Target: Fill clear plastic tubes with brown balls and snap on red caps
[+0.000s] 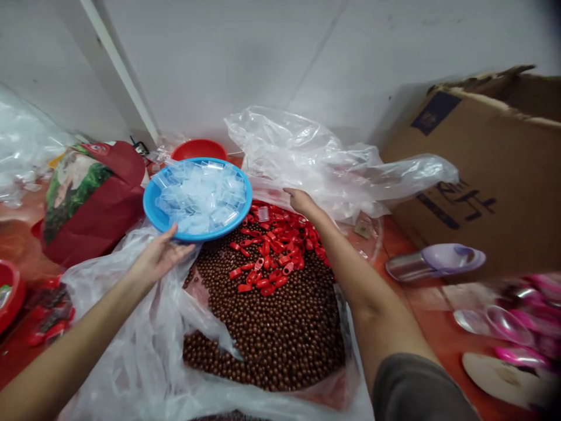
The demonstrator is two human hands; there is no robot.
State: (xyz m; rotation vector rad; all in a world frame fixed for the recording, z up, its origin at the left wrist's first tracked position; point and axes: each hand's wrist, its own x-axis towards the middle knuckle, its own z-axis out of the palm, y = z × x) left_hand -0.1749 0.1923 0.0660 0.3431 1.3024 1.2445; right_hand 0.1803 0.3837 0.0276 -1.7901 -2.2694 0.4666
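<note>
At the far left edge of the red-orange surface a red bowl sits beside a small heap of red-and-dark packets, and behind them a crumpled clear plastic sheet lies against the wall. A dark red printed bag slumps next to the left hand, which is spread wide, fingers apart, with its fingertips against the lower rim of a blue plastic dish. Whether it grips the dish or only props it is hard to tell. The dish, tilted, is piled with small clear plastic pieces and overlaps a red basin behind it. Below lies a clear plastic bag, open around a dense mass of round brown beads, with a cluster of red plastic pieces scattered on top. The right hand sits just above that cluster, fingers narrowly curled against loose clear plastic film; any pinch cannot be made out. Further right stand a cardboard box with its flaps up, a lilac-and-silver plastic slipper, and blurred pink-and-clear slippers beside a whitish oval sole near the lower right corner.
</note>
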